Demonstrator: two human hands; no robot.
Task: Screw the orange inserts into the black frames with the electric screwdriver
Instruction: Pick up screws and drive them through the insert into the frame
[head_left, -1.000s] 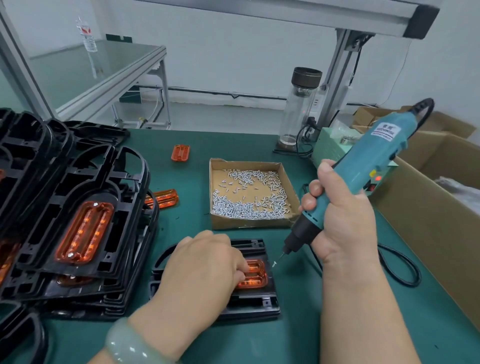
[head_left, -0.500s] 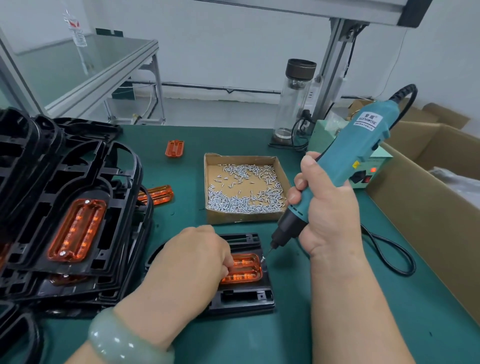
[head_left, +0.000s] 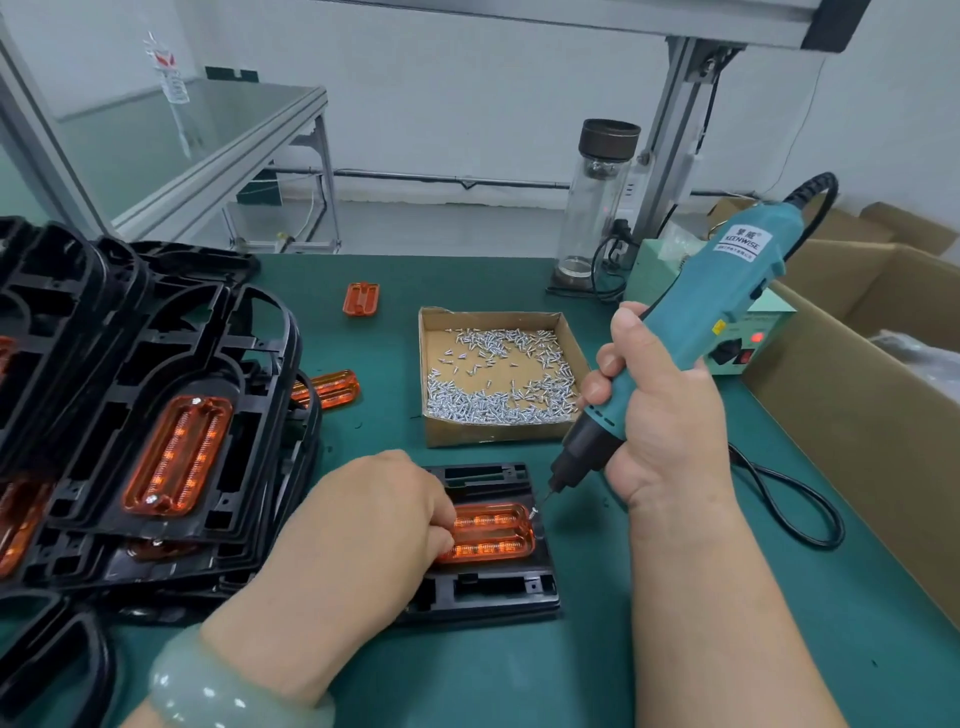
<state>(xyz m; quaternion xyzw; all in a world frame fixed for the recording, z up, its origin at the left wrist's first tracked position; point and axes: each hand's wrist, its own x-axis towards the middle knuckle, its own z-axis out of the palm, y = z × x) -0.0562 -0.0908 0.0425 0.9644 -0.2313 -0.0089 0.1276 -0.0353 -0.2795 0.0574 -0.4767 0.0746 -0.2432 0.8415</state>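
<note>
- The orange insert sits in the recess of the black frame, which lies flat on the green mat just in front of the screw box.
- The insert is translucent amber and glossy, with two ribbed rows along its length. Its right end is exposed; its left end is under a hand.
- A screw hangs tilted on the bit tip at the insert's right-end tab. It looks not yet seated.
- Step in hand, as I judge it: driving the right-end screw. The driver leans, so bring it square over the hole first. Press steadily, keep the insert pinned, and stop once the head seats, since the thin plastic tab could crack.
- The left hand has its fingers curled down onto the insert, holding it in place.
- The right hand is wrapped round the electric screwdriver, thumb up along the body.
- A stack of frames stands to the left, the top one with screws at both ends of its insert.
- Two loose inserts lie on the mat beyond.
</note>
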